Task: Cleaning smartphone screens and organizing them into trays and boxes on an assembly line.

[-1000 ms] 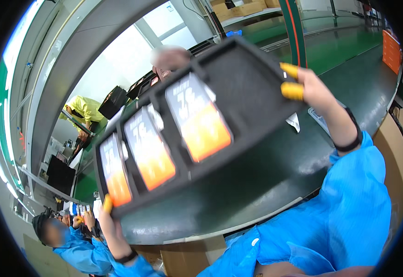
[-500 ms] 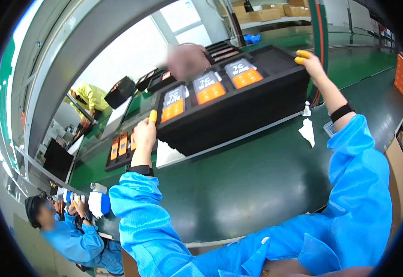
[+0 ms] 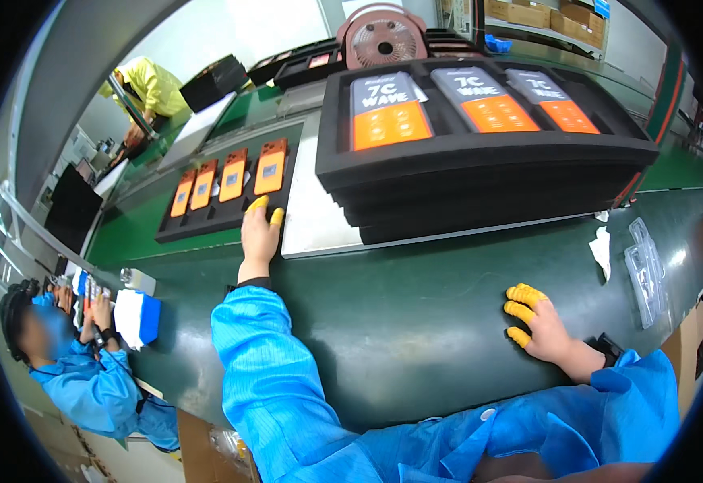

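My left hand point(image 3: 260, 240), with yellow finger covers, reaches the near right edge of a black foam tray point(image 3: 215, 229). Its fingers are stretched out and apart, touching or just over the rim. Several flat orange devices point(image 3: 232, 179) with brown tops lie in that tray. Over the green table, my right hand point(image 3: 541, 326) hangs empty, its covered fingers spread. Ahead stands a stack of black foam trays point(image 3: 480, 189) on a white board point(image 3: 307, 217). Three orange-and-grey packages point(image 3: 390, 113) lie in the top tray's slots.
Behind the stack is a brown fan point(image 3: 384, 42). To the right lie a crumpled white tissue point(image 3: 600, 253) and a clear plastic tray point(image 3: 647, 274). A co-worker in blue point(image 3: 94, 386) sits at left near a blue-and-white box point(image 3: 139, 319); another person in yellow point(image 3: 152, 87) works farther back.
Both hands have let go of the tray stack's sides. My left hand has gone to the tray of orange devices; my right has drawn back over the table. The view has shifted.
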`<state>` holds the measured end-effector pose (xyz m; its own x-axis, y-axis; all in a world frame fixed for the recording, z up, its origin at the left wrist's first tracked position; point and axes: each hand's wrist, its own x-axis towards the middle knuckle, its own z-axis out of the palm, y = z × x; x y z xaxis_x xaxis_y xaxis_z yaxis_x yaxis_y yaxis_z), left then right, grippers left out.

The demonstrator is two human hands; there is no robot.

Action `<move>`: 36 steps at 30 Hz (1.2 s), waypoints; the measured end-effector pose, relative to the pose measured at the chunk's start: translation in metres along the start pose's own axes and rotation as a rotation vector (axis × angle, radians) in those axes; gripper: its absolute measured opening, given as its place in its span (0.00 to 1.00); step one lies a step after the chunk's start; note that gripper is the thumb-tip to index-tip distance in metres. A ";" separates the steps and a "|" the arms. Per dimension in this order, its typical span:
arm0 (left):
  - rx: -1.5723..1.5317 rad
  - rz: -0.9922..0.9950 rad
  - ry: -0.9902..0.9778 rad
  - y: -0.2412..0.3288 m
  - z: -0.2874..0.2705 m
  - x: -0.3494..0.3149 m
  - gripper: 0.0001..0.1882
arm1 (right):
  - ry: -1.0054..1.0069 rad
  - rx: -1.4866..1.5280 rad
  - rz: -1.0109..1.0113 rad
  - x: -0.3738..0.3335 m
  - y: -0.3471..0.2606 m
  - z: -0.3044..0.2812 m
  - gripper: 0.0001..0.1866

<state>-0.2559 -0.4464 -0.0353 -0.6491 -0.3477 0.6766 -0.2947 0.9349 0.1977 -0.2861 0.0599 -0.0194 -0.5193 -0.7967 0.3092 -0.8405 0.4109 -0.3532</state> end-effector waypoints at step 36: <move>-0.735 -0.339 -0.227 0.234 -0.274 -0.246 0.18 | 0.203 0.254 -0.054 -0.041 0.027 -0.005 0.09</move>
<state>0.0268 -0.1227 0.0391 -0.7560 -0.5508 0.3538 -0.0183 0.5580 0.8296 -0.2882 0.1059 -0.0368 -0.5164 -0.6991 0.4946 -0.8158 0.2261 -0.5323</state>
